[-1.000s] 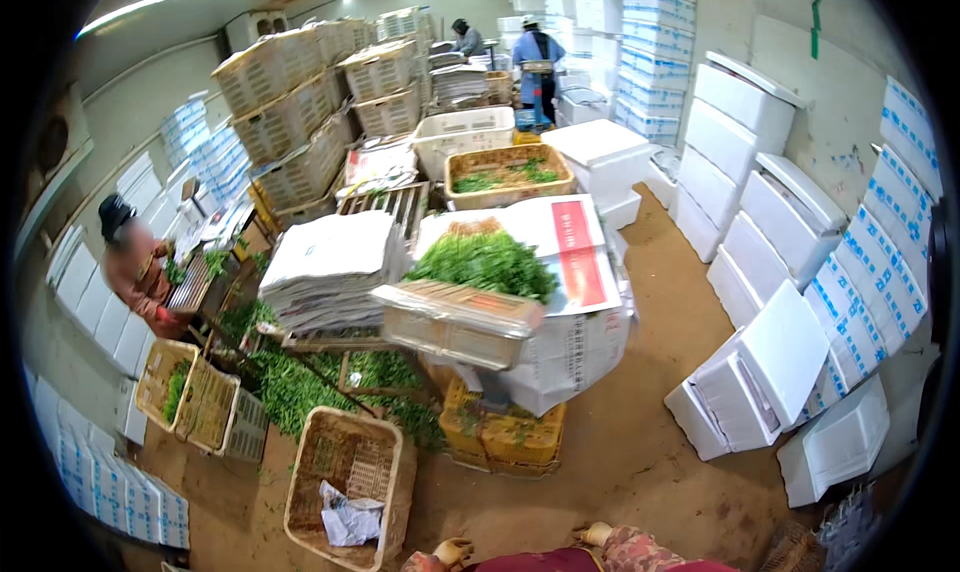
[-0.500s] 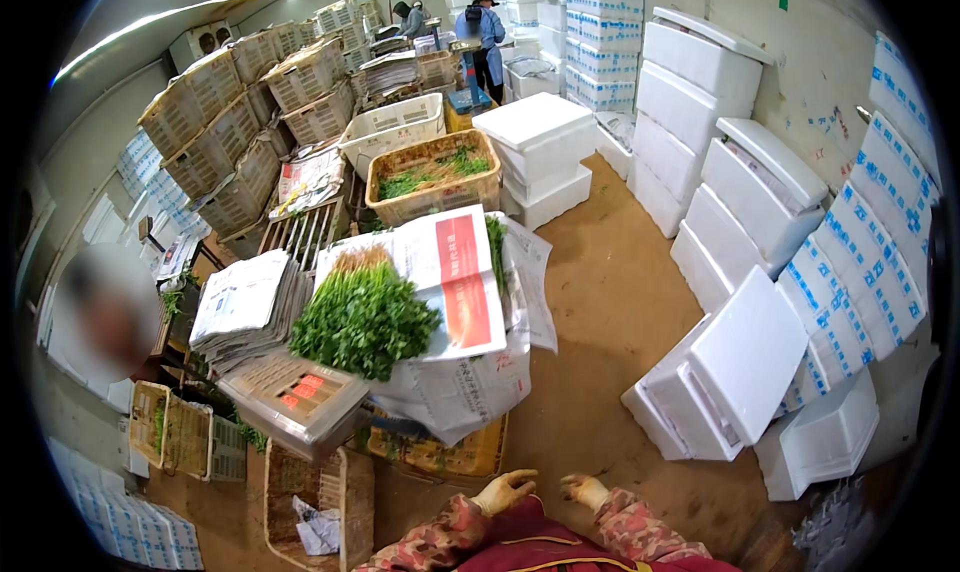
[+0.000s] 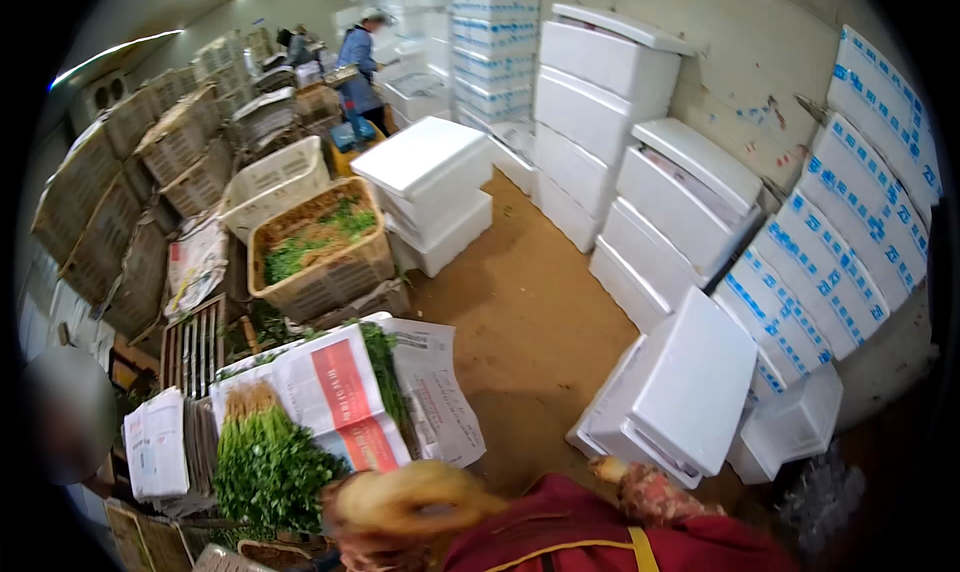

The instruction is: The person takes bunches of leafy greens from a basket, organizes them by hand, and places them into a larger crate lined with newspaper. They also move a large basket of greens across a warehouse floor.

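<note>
My left hand, in a tan glove below a camouflage sleeve, is raised in front of the bench's near edge. It is smeared by motion, and its fingers cannot be made out. Close beside it lies a pile of leafy greens with pale roots, on spread newspaper. More greens show along the paper's right side. My right hand, also gloved, is low at the right, near a white foam box; its fingers are too indistinct to read.
Folded newspapers are stacked left of the greens. Beyond the bench stand a crate of trimmings and white foam boxes. More foam boxes line the right wall. A person in blue stands at the back; a blurred person is at left.
The view has swung right, so the bench and greens sit further left and lower. My left hand has risen toward the newspaper's near edge. My right hand has moved apart from it, rightward.
</note>
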A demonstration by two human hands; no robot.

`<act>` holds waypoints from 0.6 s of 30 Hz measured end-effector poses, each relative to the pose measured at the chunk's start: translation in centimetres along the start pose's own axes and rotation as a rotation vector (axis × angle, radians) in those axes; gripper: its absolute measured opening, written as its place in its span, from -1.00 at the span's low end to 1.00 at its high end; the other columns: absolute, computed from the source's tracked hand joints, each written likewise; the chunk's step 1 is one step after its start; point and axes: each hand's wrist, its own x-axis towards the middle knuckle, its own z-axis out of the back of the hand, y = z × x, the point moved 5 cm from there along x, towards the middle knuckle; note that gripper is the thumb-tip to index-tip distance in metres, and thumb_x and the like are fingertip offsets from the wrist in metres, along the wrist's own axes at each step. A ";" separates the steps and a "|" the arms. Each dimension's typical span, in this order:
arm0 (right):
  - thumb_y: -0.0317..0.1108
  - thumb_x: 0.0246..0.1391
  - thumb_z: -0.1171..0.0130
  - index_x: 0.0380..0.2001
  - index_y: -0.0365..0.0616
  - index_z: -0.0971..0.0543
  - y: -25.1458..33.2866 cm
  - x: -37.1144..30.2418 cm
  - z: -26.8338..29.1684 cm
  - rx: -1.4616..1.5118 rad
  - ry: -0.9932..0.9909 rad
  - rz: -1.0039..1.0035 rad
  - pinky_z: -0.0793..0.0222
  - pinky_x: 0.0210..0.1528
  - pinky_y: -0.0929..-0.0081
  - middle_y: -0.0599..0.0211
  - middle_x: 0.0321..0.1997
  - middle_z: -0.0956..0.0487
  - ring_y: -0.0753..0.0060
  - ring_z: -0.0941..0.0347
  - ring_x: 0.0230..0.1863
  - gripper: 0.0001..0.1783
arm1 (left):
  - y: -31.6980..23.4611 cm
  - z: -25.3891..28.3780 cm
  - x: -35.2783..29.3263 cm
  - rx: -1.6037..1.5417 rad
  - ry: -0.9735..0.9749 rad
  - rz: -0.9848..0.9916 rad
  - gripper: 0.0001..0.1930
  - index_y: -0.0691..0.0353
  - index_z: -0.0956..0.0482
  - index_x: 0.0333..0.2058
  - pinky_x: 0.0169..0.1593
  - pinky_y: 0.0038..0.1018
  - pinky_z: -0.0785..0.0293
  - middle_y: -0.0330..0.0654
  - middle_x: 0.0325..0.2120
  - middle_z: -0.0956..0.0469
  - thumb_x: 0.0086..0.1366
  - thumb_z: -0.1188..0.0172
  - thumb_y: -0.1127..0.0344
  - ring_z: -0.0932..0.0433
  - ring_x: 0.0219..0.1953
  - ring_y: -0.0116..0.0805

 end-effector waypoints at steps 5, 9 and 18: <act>-0.34 -0.03 -0.11 -0.24 -0.12 -0.55 -0.2 10.6 5.8 0.382 0.228 -0.088 -0.43 -0.26 0.35 0.19 -0.29 -0.55 0.15 -0.49 -0.27 -0.76 | -10.0 7.8 -1.9 0.632 -0.078 -0.625 -0.59 0.44 -0.47 -0.04 0.06 -0.17 -0.43 0.06 -0.10 -0.54 0.40 0.12 0.18 -0.53 -0.06 -0.08; -0.27 -0.05 -0.14 -0.26 -0.08 -0.61 -2.3 22.4 16.3 0.137 0.350 0.039 -0.45 -0.23 0.35 0.27 -0.21 -0.61 0.29 -0.54 -0.21 -0.74 | -9.7 12.6 3.3 0.729 -0.328 -0.585 -0.58 0.44 -0.46 -0.03 0.07 -0.17 -0.41 0.06 -0.09 -0.53 0.40 0.12 0.17 -0.52 -0.04 -0.07; -0.16 0.01 -0.21 0.07 -0.07 -0.47 -12.7 40.4 36.0 0.418 0.298 -0.569 -0.47 -0.45 0.42 0.21 -0.31 -0.63 0.32 -0.59 -0.43 -0.47 | -9.1 20.3 10.2 0.909 -0.707 -0.382 -0.57 0.43 -0.43 -0.01 0.09 -0.17 -0.39 0.07 -0.07 -0.50 0.39 0.13 0.16 -0.49 -0.02 -0.07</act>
